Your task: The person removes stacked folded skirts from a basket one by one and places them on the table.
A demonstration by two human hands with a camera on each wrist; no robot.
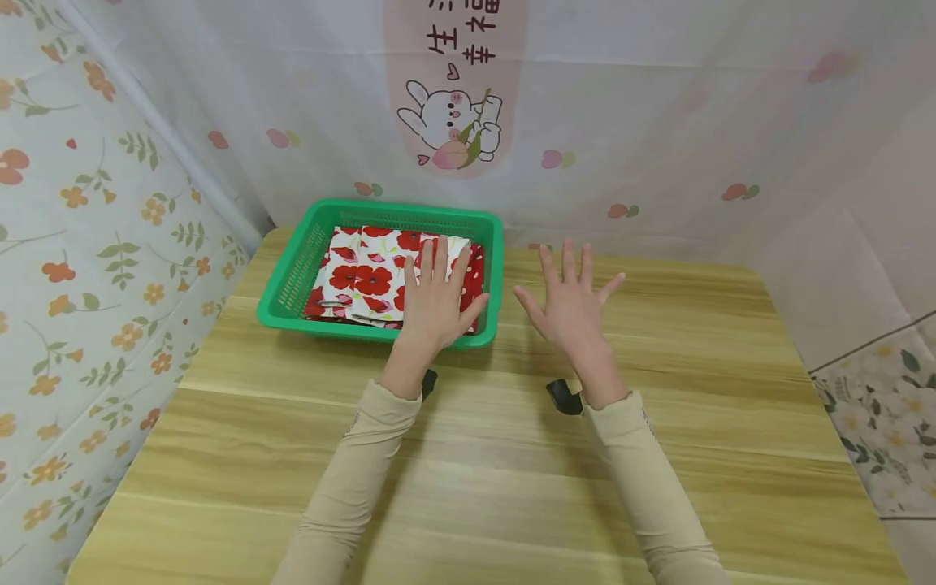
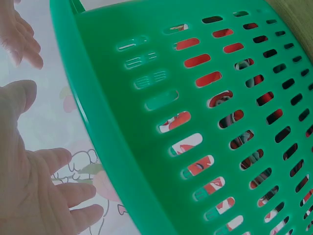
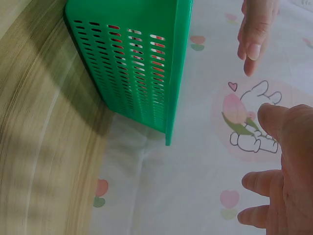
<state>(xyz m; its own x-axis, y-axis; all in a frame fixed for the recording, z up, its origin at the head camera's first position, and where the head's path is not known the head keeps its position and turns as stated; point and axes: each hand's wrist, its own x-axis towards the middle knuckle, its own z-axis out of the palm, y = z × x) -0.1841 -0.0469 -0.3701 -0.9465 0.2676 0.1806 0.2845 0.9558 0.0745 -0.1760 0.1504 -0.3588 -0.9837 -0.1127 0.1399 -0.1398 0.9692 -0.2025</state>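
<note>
two flat hands over a basket that sits close to the edge of things

two hands hover above the tabletop (image 1: pixel 468 455), both spread and holding nothing. the left hand (image 1: pixel 436 302) hangs with straight fingers over the near right corner of the green basket (image 1: pixel 292 280), above the folded cloths (image 1: pixel 369 280) printed with red flowers; whether the fingertips touch the top cloth cannot be told from the head view. the right hand (image 1: pixel 574 302) is released too, fingers fanned, over bare wood just right of the basket and apart from it.

the basket stands at the far left of the tabletop, near the corner where the flowered wall cover (image 1: pixel 95 268) meets the back curtain (image 1: pixel 658 122). the cloths lie stacked inside it, slightly fanned, with the top one sitting near rim height.

the likely slip is a poor grip on the stack. a flat palm pressed on the top cloth may drag it askew and unfold it, or lift several layers at once, since the edges overlap loosely. the left wrist hangs low by the near rim, so a careless pull could catch the rim and tip or slide the light basket along the smooth wood. the wrist views show only the basket wall and the curtain, so finger contact stays uncertain.
</note>
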